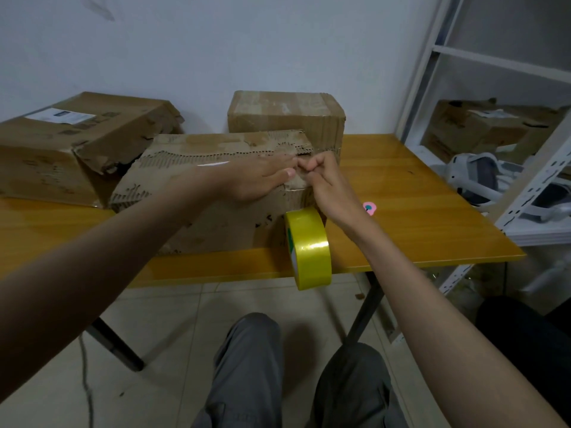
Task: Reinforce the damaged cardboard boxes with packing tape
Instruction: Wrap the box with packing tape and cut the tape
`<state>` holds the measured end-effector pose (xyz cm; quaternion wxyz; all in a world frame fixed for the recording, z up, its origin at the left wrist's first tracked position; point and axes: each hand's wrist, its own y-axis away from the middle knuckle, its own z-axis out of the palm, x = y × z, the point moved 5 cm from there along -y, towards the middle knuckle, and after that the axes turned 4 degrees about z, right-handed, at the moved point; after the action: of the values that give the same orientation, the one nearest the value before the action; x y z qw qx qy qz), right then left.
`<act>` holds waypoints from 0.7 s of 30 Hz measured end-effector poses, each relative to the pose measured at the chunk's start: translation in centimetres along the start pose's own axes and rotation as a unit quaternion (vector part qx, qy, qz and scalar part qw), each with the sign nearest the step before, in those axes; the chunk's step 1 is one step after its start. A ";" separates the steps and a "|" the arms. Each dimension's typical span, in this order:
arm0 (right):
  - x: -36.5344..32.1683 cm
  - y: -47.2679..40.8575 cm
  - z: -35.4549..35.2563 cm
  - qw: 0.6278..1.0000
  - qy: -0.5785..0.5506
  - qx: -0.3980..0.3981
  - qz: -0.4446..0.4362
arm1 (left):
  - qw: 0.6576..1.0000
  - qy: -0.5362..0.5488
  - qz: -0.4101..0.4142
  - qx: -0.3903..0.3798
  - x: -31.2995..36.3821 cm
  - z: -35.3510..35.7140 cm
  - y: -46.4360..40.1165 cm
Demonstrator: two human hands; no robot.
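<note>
Knees nearest us; yellow tape roll [309, 248] dangles off the counter [417, 211] edge. Left hand [256, 177] flat on torn box [216, 186], right hand [321, 177] pinching the strip, we judge. Roll weight could peel tape crooked.

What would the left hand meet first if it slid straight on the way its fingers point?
Probably the right hand: the left hand lies flat on the torn box, fingertips almost touching its knuckles.

Torn matt corrugated cardboard box [216, 186], glossy yellow plastic tape roll [310, 251], shiny varnished wooden table [417, 211]
</note>
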<state>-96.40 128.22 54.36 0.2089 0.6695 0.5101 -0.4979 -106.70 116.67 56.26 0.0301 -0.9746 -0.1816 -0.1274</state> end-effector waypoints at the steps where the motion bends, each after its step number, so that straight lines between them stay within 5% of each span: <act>1: 0.2 0.4 -0.2 0.999 -0.052 0.012 0.013 | 1.000 0.006 0.001 0.004 -0.1 0.1 0.5; 6: 3.0 6.0 -1.4 0.958 -0.193 0.207 0.039 | 0.998 -0.018 0.011 -0.054 -0.2 -0.1 1.5; 13: 4.5 12.6 3.6 0.981 -0.184 -0.008 0.067 | 0.999 -0.015 0.035 -0.037 -1.1 -0.4 1.1; 21: 2.7 14.2 3.8 0.977 -0.204 0.046 0.051 | 0.998 -0.006 0.048 -0.050 -1.2 -0.2 1.2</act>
<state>-85.53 120.92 47.13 0.3022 0.5880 0.3989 -0.6354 -107.44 115.14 56.17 -0.0138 -0.9833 -0.1281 -0.1285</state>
